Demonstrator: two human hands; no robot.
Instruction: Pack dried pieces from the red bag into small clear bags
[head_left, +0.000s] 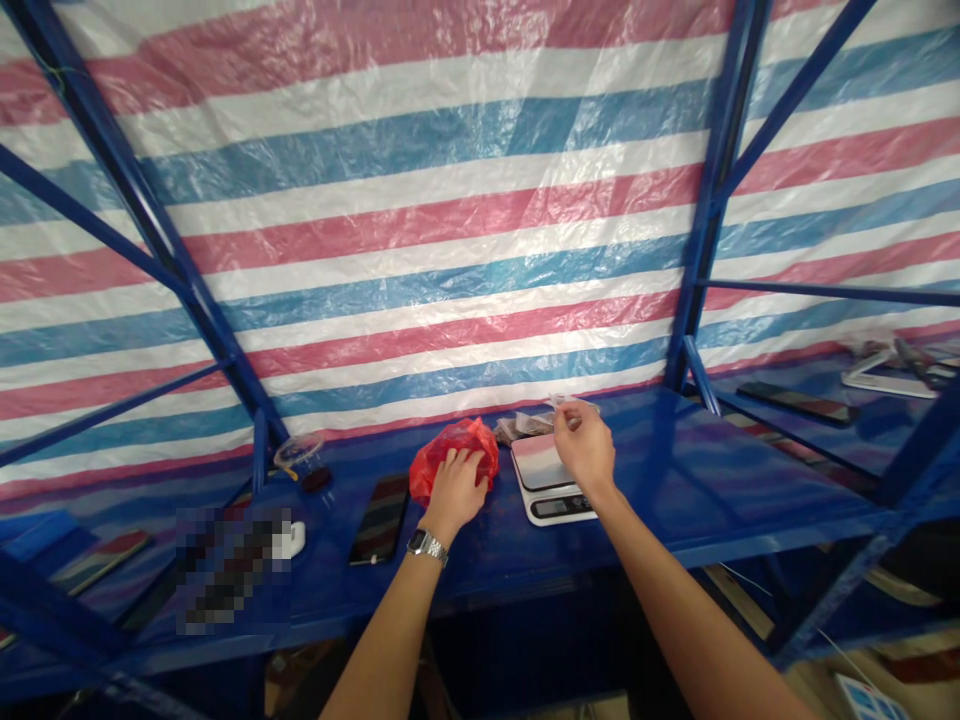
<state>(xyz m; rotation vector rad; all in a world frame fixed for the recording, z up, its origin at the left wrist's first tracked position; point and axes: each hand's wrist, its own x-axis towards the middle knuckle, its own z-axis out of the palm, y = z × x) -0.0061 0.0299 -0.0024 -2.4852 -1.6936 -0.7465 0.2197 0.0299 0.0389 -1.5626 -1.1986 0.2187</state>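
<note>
Looking over at this blue shelf [690,480]: white digital scale [537,480], pinkish sheen, at the wearer's 1 o'clock, right hand [587,448] pinched above it, can't tell on what. Crinkly, glossy red bag [429,468] at 12, left hand [454,492] half-curled into it, grip hidden. Small clear packets [531,425] just behind the scale.

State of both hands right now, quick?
Left hand: on the red bag, grip unclear.
Right hand: curled above the scale; can't tell if holding anything.

Dark phone [380,520] on blue shelf [720,470]; striped sheet [480,220].
</note>
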